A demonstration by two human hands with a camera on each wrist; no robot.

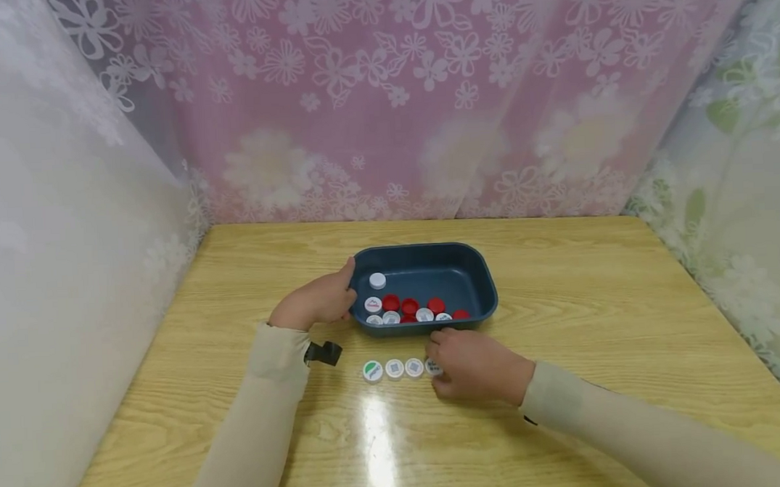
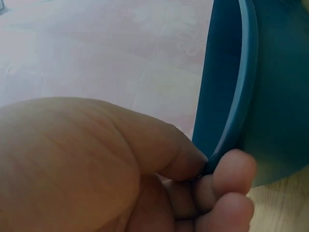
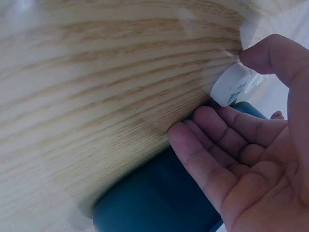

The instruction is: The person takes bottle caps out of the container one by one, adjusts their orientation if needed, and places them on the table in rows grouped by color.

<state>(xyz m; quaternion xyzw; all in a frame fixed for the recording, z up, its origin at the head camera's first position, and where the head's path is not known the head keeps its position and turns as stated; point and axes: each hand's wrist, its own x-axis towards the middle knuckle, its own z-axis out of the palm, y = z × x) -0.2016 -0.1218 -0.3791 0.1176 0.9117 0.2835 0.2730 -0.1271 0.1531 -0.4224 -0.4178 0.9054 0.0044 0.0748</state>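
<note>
With the thumb on one side and curled fingers on the other, my left hand (image 1: 323, 297) grips the left rim of a dark blue plastic basin (image 1: 426, 329), as the left wrist view also shows. My right hand (image 1: 476, 363) is in front of the basin. Its thumb and fingertips stand around a white bottle cap (image 3: 231, 84) with dark print on top, on the wooden table. This cap is at the right end of a row; a green-and-white cap (image 1: 372, 371) is at the left end, with two white caps (image 1: 404, 368) between them.
Red caps (image 1: 409, 306) and white caps lie inside the basin, mostly towards its near side; one white cap (image 1: 377, 280) sits farther back. The wooden table (image 1: 561, 279) meets a pink floral curtain (image 1: 391, 127) behind and pale coverings on both sides.
</note>
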